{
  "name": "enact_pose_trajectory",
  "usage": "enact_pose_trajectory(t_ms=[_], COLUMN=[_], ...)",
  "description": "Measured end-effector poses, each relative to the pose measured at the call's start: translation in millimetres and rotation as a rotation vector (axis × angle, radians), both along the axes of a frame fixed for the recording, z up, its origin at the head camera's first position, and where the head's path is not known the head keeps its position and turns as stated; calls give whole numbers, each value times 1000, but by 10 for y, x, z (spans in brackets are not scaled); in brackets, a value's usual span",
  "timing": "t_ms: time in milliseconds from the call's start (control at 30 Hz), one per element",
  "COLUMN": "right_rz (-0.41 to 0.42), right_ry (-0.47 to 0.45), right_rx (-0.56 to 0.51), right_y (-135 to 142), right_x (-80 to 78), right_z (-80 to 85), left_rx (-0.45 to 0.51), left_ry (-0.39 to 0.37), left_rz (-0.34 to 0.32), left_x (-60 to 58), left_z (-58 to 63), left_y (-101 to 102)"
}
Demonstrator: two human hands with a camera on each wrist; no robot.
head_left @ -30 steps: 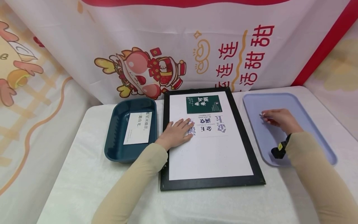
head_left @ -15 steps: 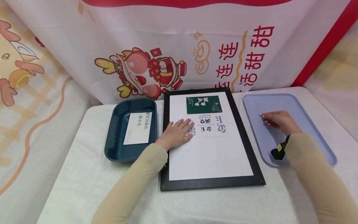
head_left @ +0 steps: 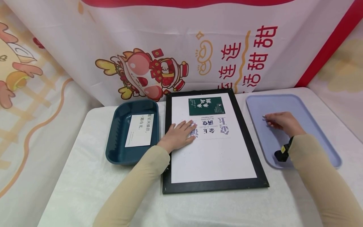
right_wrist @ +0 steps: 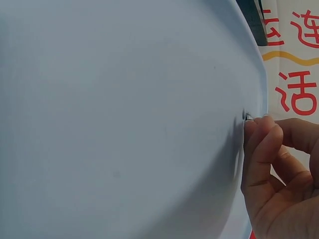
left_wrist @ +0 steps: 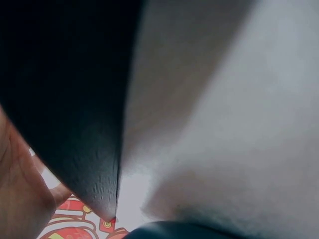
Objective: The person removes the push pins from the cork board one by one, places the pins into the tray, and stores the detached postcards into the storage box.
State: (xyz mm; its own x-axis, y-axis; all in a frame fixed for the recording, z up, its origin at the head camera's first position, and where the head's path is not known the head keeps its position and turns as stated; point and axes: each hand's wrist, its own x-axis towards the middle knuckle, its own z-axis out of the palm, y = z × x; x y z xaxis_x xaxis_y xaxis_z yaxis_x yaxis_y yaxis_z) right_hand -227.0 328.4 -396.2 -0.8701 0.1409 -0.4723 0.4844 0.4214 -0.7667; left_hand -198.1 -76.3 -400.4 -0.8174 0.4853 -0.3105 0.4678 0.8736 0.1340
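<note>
Small, silvery, metal-looking piece (head_left: 264, 116) pinched over a pale blue, round-cornered tray (head_left: 286, 101)

Right hand (head_left: 285, 122): thumb and forefinger pressed together on the silvery piece; remaining fingers curled in behind.

Position of piece: at the very fingertips, over the left half of the tray, out towards the board side. Contact with the tray surface: cannot tell. Long axis: too small to tell. Nearer hand: the right, by direct hold; the left well apart, beyond the board's right edge.

Left hand (head_left: 178, 135): fingers somewhat spread, palm down on a white-faced, black-framed rectangular board (head_left: 212, 164); fingertips at the left end of violet and black lettering (head_left: 211, 127). Separate card or print on the board: cannot tell.

Also on the board: one dark green rectangular card with white characters (head_left: 206, 106), just beyond the lettering.

Left of the board: one dark teal, round-cornered bin (head_left: 119, 138); inside, one white card with black characters (head_left: 139, 130).

Beneath all: white tablecloth (head_left: 215, 208). Behind: white hanging with red characters and cartoon figure (head_left: 158, 34).
</note>
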Motion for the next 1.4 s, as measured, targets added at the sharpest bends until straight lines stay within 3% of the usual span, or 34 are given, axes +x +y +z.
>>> enact_pose_trajectory(t_ms=[500,900,1133,1400], right_rz=[7,11,56,119], right_ry=[78,77,78,120], right_rx=[-52,-4,76,52], right_y=[-54,-233,-398,-588], right_x=[44,14,-19,-33], right_z=[57,142,156,188], left_rx=[1,12,0,0], left_ry=[7,5,10,3], left_rz=[-2,-2,-8,-7], left_x=[5,4,-5,3], left_z=[-8,-18,-17,-2], left_y=[7,-1,-3,-2])
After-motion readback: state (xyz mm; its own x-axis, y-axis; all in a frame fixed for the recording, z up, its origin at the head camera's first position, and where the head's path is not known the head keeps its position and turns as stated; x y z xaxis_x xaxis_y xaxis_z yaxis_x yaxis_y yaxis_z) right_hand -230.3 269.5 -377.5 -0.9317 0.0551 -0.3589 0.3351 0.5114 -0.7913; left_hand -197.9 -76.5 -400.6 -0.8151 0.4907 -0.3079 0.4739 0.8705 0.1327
